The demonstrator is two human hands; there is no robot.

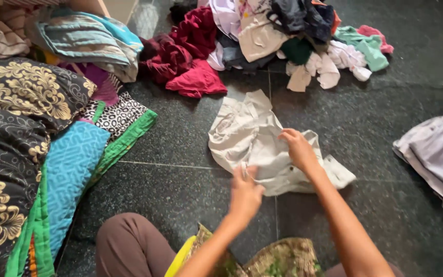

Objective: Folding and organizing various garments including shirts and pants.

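Note:
A crumpled cream-white shirt (244, 136) lies on the dark tiled floor in front of me. My left hand (244, 194) pinches its near edge, fingers closed on the cloth. My right hand (298, 149) rests on the middle of the shirt and grips a fold of it. Both forearms reach out from the bottom of the view over my knees.
A heap of mixed clothes (278, 36), red, white, dark and green, lies at the back. Patterned quilts and blankets (32, 143) are stacked at the left. A pale lilac garment (437, 151) lies at the right. Dark floor tiles (180, 195) surround the shirt.

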